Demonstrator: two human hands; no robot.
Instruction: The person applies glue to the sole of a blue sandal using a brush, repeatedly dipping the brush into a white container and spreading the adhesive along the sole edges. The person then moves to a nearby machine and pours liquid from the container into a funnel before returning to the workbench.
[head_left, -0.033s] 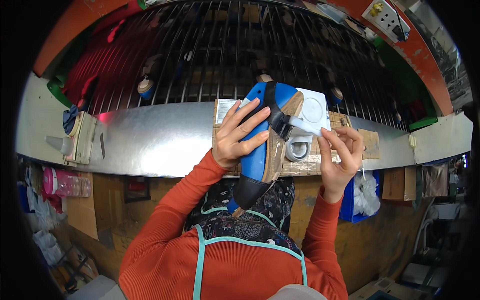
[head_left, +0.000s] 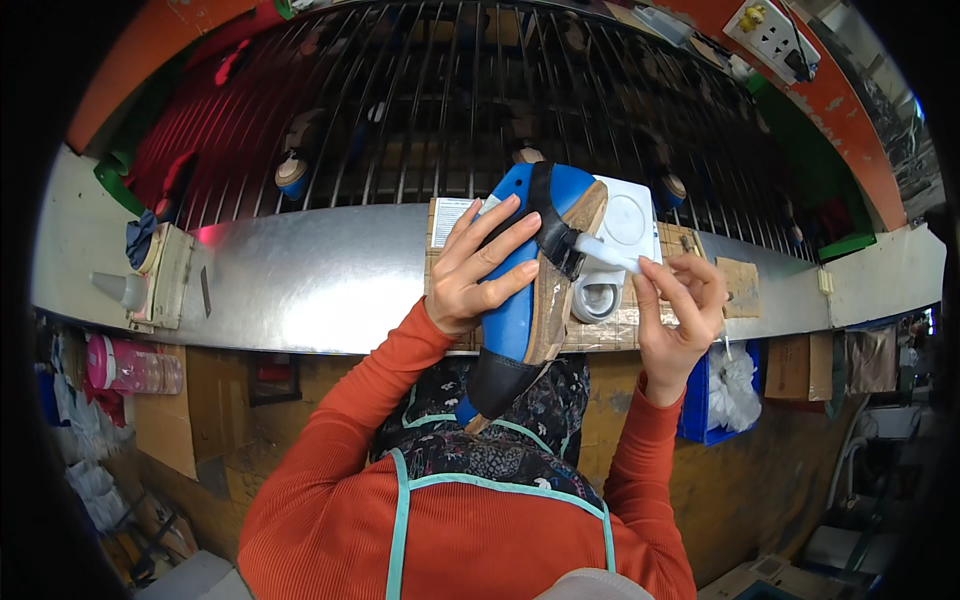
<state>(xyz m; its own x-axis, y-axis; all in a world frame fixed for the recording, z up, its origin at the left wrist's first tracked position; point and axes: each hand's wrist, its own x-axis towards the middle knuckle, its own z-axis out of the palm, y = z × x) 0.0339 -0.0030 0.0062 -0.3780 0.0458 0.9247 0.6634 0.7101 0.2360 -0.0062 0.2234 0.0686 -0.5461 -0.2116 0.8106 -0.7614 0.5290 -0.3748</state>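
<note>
A blue shoe last (head_left: pixel 507 325) with black straps and a tan sole stands tilted above the bench's front edge, its sole side turned right. My left hand (head_left: pixel 478 272) grips it from the left, fingers spread across the blue surface and the upper black strap (head_left: pixel 550 238). Pinched between thumb and fingers of my right hand (head_left: pixel 680 305) is a brush (head_left: pixel 608 254) with a whitish handle. Its tip meets the strap's lower end beside the sole edge. Just behind the brush lies a white tray (head_left: pixel 628 220) with a round recess, and a small open cup (head_left: pixel 597 300) stands near it.
Beyond the metal bench (head_left: pixel 310 270) runs a rack of metal rollers (head_left: pixel 400 130) carrying several shoe lasts. Cardboard (head_left: pixel 742 288) covers part of the bench. A blue crate (head_left: pixel 712 425) of white crumpled material sits below right, a pink bottle (head_left: pixel 135 365) below left.
The brush in my right hand has shifted very slightly to the left against the strap. My left hand and the last have stayed in place.
</note>
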